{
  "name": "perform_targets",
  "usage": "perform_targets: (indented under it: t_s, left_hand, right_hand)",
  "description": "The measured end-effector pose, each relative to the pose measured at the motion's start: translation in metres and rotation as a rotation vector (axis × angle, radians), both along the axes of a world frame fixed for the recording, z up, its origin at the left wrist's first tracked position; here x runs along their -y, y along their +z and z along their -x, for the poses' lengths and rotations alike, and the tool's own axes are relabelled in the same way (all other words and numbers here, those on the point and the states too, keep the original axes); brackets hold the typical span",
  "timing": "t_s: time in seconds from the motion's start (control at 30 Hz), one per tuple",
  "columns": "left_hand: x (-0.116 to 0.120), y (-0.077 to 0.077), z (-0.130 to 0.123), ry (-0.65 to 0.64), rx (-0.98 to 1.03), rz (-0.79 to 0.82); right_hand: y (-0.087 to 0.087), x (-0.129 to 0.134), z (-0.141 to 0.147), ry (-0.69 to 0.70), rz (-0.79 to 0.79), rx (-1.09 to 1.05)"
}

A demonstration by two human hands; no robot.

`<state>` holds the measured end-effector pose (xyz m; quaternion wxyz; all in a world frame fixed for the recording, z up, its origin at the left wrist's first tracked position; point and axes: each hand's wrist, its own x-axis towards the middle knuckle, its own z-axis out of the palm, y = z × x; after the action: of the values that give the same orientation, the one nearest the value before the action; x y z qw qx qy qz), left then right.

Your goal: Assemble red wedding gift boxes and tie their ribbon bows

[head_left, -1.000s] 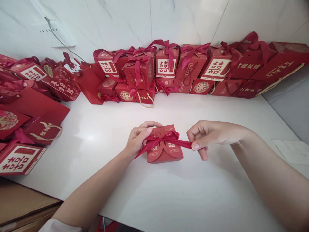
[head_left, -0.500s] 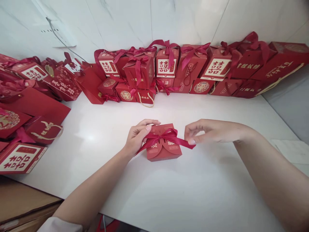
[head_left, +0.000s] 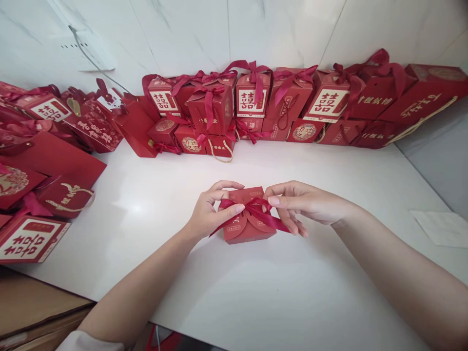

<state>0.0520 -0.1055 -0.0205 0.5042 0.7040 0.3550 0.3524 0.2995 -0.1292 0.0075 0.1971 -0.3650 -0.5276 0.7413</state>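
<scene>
A small red gift box (head_left: 250, 233) with gold print and curved closing flaps lies on the white table. Across its top runs a dark red ribbon (head_left: 270, 220) tied in a bow, one tail hanging past the right side and another past the left. My left hand (head_left: 212, 209) is closed at the box's left side, its thumb on the bow's left loop near the knot. With thumb and forefinger, my right hand (head_left: 298, 202) pinches the right loop of the bow; its other fingers hang beside the right tail.
Along the tiled wall stands a row of stacked red gift boxes (head_left: 252, 100) with ribbons and rope handles. More red boxes and bags (head_left: 62, 195) crowd the table's left side. A white sheet (head_left: 440, 226) lies at the right, and brown cardboard (head_left: 36, 302) sits below the table's left edge.
My right hand has moved left from the ribbon's right tail to the bow's right loop. My left thumb has shifted right, onto the bow close to the knot. The box has barely moved.
</scene>
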Motion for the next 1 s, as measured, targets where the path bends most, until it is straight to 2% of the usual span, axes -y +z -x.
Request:
perform_targets:
  t_s: [0.2,0.4,0.47,0.67,0.87,1.0]
  left_hand:
    - [-0.005,0.001,0.003,-0.093,-0.016,0.010]
    - [-0.009,0.005,0.006,-0.152,-0.044,0.072]
    - [-0.009,0.006,0.005,-0.157,-0.052,0.060]
    - [-0.009,0.009,0.005,-0.175,-0.067,0.020]
    - [-0.010,0.007,0.005,-0.201,-0.069,0.020]
    - [-0.015,0.012,0.014,-0.133,-0.108,-0.064]
  right_hand:
    - [-0.001,-0.003,-0.004,0.063,0.076,0.014]
    - [-0.002,-0.002,0.003,-0.133,0.067,-0.076]
    - [-0.004,-0.001,0.006,-0.150,0.061,-0.094]
    - [-0.009,-0.002,0.003,0.012,0.000,-0.029]
    - [-0.012,-0.002,0.011,-0.214,-0.144,-0.004]
    - [-0.012,-0.001,0.012,-0.185,-0.189,0.046]
